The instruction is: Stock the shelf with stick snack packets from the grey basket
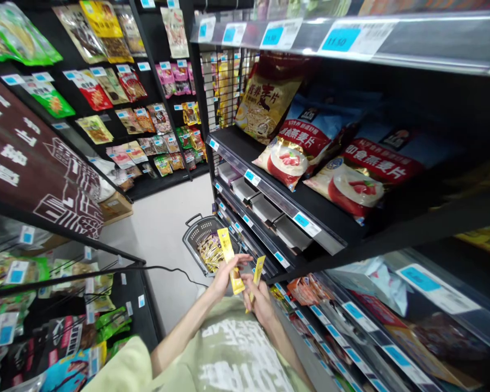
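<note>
My left hand (224, 276) is closed on a long yellow stick sachet (226, 245), which points up and away from me. Close beside it, my right hand (261, 299) grips a second yellow stick sachet (259, 268), tilted upward. The fingertips of both hands nearly meet in front of my shirt. Beyond them on the floor stands a dark grey shopping basket (194, 231) holding many slim sachets (211, 251) in yellow, white and brown. My left hand overlaps the basket's near right side from this angle.
To the right, a shelf holds oatmeal bags (289, 136), with open boxes (265, 207) on the tier below. Hanging snack packs (102, 87) fill the far racks. A black cable (163, 268) runs from the left rack across the aisle floor (163, 218). A cardboard box (116, 207) sits at the left.
</note>
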Demonstrator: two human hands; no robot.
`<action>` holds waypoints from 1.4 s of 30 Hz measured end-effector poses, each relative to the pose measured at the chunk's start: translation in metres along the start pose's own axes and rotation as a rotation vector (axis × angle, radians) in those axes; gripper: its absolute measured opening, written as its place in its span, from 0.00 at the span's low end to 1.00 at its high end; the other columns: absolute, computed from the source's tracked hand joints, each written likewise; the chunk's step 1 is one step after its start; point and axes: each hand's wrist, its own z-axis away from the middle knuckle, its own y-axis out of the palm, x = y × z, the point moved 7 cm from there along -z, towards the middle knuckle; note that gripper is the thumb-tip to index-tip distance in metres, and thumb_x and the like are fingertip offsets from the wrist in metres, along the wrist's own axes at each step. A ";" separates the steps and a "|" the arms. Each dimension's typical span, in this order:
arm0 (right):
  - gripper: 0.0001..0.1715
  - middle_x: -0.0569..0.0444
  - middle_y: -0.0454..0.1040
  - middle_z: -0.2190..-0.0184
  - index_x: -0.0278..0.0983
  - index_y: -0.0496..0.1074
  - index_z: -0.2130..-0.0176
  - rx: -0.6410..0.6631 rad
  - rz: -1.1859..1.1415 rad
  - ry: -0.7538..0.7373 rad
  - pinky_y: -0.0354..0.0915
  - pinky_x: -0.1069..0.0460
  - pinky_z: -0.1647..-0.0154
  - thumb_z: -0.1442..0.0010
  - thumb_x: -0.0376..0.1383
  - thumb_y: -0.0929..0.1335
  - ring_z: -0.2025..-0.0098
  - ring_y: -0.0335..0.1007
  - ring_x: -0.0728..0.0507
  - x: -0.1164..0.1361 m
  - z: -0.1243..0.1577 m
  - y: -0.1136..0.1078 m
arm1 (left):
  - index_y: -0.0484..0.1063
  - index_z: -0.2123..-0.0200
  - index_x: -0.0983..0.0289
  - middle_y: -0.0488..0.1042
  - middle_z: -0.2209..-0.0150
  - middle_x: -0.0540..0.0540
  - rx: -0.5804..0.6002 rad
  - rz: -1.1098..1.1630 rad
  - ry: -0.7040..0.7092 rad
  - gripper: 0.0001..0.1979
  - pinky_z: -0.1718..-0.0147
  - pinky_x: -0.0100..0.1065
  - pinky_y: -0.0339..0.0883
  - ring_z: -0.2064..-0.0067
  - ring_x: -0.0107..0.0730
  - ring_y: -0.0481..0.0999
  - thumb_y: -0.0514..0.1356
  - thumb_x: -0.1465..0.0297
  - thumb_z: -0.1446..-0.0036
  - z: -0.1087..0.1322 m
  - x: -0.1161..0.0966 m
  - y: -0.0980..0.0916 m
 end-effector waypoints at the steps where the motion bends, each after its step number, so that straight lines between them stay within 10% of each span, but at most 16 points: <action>1: 0.29 0.58 0.72 0.79 0.35 0.73 0.60 0.014 0.043 -0.019 0.52 0.56 0.86 0.49 0.54 0.76 0.89 0.53 0.56 0.001 0.000 0.002 | 0.80 0.52 0.66 0.80 0.50 0.63 0.001 0.002 -0.005 0.25 0.52 0.35 0.67 0.51 0.40 0.76 0.62 0.52 0.40 0.000 0.000 0.000; 20: 0.29 0.53 0.76 0.71 0.35 0.74 0.61 -0.108 0.242 -0.018 0.51 0.55 0.89 0.53 0.52 0.78 0.87 0.55 0.55 -0.004 0.008 -0.002 | 0.78 0.53 0.67 0.82 0.58 0.61 -0.269 0.134 -0.066 0.32 0.63 0.33 0.71 0.62 0.37 0.80 0.63 0.45 0.45 -0.001 -0.002 -0.033; 27: 0.26 0.53 0.76 0.64 0.38 0.73 0.58 -0.103 -0.046 0.019 0.60 0.54 0.79 0.43 0.56 0.72 0.80 0.63 0.53 -0.016 0.000 0.003 | 0.74 0.58 0.67 0.73 0.75 0.49 -0.339 0.197 -0.061 0.36 0.80 0.28 0.62 0.79 0.25 0.69 0.64 0.40 0.52 -0.004 0.003 -0.046; 36: 0.30 0.49 0.78 0.52 0.38 0.77 0.57 -0.285 -0.086 0.073 0.68 0.51 0.51 0.48 0.57 0.74 0.50 0.73 0.42 -0.018 -0.038 0.010 | 0.75 0.57 0.66 0.79 0.67 0.55 -0.268 -0.025 -0.250 0.29 0.88 0.24 0.51 0.85 0.18 0.63 0.75 0.54 0.57 0.020 0.041 -0.090; 42: 0.29 0.50 0.77 0.53 0.39 0.76 0.54 -0.317 -0.028 0.110 0.69 0.52 0.53 0.46 0.55 0.74 0.53 0.73 0.44 -0.031 -0.065 0.022 | 0.76 0.60 0.68 0.76 0.74 0.53 -0.258 -0.082 -0.350 0.29 0.88 0.24 0.52 0.85 0.19 0.62 0.75 0.54 0.60 0.026 0.069 -0.125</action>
